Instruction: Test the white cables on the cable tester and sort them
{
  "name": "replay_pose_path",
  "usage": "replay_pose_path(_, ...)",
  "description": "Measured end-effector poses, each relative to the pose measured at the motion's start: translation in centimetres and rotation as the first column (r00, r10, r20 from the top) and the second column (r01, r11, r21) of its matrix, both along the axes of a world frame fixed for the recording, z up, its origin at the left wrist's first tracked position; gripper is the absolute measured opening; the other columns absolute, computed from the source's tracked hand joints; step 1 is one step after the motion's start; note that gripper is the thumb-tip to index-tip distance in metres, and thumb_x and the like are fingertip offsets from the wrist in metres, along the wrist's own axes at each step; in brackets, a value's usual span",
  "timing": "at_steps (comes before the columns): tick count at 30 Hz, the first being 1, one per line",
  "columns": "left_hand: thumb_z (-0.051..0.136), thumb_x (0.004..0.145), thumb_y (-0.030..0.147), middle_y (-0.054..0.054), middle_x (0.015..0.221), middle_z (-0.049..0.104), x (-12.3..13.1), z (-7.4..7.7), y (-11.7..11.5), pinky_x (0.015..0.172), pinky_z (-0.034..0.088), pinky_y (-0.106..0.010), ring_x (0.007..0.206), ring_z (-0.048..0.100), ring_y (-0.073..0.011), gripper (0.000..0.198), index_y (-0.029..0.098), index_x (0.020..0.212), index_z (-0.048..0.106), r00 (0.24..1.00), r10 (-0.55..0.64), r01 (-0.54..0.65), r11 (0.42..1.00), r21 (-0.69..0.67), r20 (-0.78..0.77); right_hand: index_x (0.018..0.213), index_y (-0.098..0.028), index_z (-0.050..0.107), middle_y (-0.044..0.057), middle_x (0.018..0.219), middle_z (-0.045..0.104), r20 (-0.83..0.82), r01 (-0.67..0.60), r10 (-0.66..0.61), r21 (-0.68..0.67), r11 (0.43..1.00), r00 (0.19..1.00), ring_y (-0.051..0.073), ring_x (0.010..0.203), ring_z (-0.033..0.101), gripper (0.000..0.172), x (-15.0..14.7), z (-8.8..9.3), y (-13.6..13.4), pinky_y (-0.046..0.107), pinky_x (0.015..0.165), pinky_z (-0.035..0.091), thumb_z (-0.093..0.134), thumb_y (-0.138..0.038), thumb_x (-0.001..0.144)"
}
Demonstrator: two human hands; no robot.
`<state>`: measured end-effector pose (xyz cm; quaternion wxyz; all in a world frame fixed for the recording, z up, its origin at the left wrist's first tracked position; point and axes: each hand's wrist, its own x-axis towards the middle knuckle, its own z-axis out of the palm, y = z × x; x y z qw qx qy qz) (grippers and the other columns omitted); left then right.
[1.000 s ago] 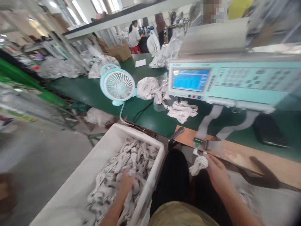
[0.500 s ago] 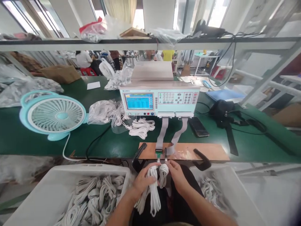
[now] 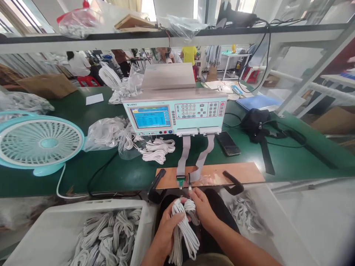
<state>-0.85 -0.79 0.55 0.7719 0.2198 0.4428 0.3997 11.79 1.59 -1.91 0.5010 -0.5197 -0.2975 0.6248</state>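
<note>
My left hand is closed around coiled white cables, which hang over my lap. My right hand pinches the white plug of a cable at the right-hand connector; whether the plug is fully seated I cannot tell. A second, tightly wound white coil sits between both hands. Just left of the plug, a small green circuit board with a metal tip sticks out past the wooden strip. Grey ribbon cables run from both connectors up to a bench tester with a lit blue screen.
Black clamps hold the strip at the table edge. White bins of cable coils stand left and right. On the green table are a blue fan, loose cables, a phone and a black bag. People sit beyond.
My left hand has drawn back from the green board, down toward my lap, with the coiled cables. My right hand stays by the right-hand connector. The view has shifted to the right.
</note>
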Motion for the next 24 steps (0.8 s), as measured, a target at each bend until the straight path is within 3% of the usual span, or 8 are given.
replay_pose_path(4,0.073,0.056,0.029,-0.006,0.081,0.057,-0.3,0.1,0.5,0.055,0.043,-0.022,0.063,0.055,-0.0141,0.053,0.014,0.104,0.057,1.0,0.004,-0.005,1.0,0.01,0.022,0.074,-0.015,0.041,-0.004,0.055,0.039,0.012,-0.009,0.01,-0.044,0.999,1.0,0.006,0.043,0.035,0.04,-0.5,0.6,-0.3,0.018,0.042,0.029,0.053,-0.053,0.075)
replay_pose_path(8,0.072,0.056,0.032,-0.005,0.08,0.056,-1.2,-0.5,0.4,0.056,0.044,-0.023,0.06,0.053,-0.0126,0.047,0.015,0.098,0.062,0.99,-0.134,0.132,0.991,0.029,0.055,0.071,-0.015,0.038,-0.002,0.06,0.04,0.06,-0.053,0.056,-0.054,0.997,0.997,0.007,0.049,0.037,0.043,-0.9,0.9,-1.7,0.019,0.045,0.032,0.05,-0.056,0.076)
replay_pose_path(12,0.072,0.058,0.03,-0.008,0.112,0.05,-1.5,-1.3,0.0,0.068,0.046,-0.025,0.081,0.053,-0.0171,0.047,0.018,0.102,0.062,0.975,-0.223,0.22,0.969,0.108,0.012,0.067,-0.015,0.035,-0.002,0.06,0.037,0.289,-0.119,0.13,-0.057,0.991,0.948,0.008,0.054,0.036,0.041,3.4,0.2,-3.3,0.02,0.05,0.031,0.045,-0.053,0.079)
replay_pose_path(14,0.071,0.06,0.033,-0.008,0.109,0.052,-1.3,-1.5,-0.2,0.063,0.045,-0.023,0.073,0.052,-0.0133,0.048,0.018,0.104,0.06,0.981,-0.194,0.195,0.975,0.105,-0.022,0.064,-0.015,0.035,0.0,0.059,0.039,0.572,-0.167,0.169,-0.057,0.984,0.802,0.01,0.056,0.038,0.037,7.4,0.0,-4.1,0.022,0.053,0.031,0.039,-0.046,0.083)
replay_pose_path(17,0.071,0.06,0.04,-0.005,0.087,0.053,-0.3,-1.7,-0.2,0.048,0.039,-0.019,0.056,0.044,-0.0077,0.049,0.015,0.1,0.057,0.993,-0.088,0.091,0.995,0.042,-0.074,0.069,-0.014,0.048,0.005,0.069,0.049,0.937,-0.244,0.187,-0.115,0.963,0.296,0.015,0.064,0.045,0.025,11.9,0.7,-5.4,0.027,0.061,0.032,0.041,-0.034,0.082)
replay_pose_path(19,0.071,0.06,0.044,-0.003,0.079,0.051,0.7,-1.9,-0.3,0.044,0.036,-0.018,0.055,0.043,-0.0075,0.051,0.015,0.098,0.055,0.987,-0.093,0.098,0.995,0.031,-0.13,0.085,-0.015,0.056,0.008,0.083,0.053,0.99,-0.273,0.094,-0.062,0.96,0.104,0.018,0.072,0.049,0.019,12.2,1.6,-6.2,0.029,0.066,0.034,0.045,-0.03,0.081)
replay_pose_path(20,0.069,0.062,0.046,-0.002,0.076,0.05,1.3,-2.0,-0.4,0.044,0.035,-0.017,0.054,0.042,-0.0075,0.05,0.015,0.097,0.054,0.979,-0.127,0.135,0.99,0.04,-0.161,0.092,-0.016,0.056,0.009,0.087,0.053,0.991,-0.319,0.064,-0.025,0.947,0.113,0.018,0.075,0.05,0.019,11.4,2.1,-6.4,0.029,0.068,0.035,0.046,-0.029,0.082)
replay_pose_path(24,0.054,0.076,0.05,-0.004,0.078,0.054,2.8,-2.5,-0.9,0.059,0.043,-0.021,0.066,0.05,-0.0116,0.041,0.015,0.096,0.056,0.927,-0.188,0.265,0.94,0.212,-0.326,0.089,-0.017,0.054,0.005,0.082,0.053,0.925,-0.523,0.079,0.139,0.841,0.372,0.013,0.074,0.049,0.013,6.3,3.6,-5.8,0.023,0.066,0.037,0.043,-0.024,0.085)
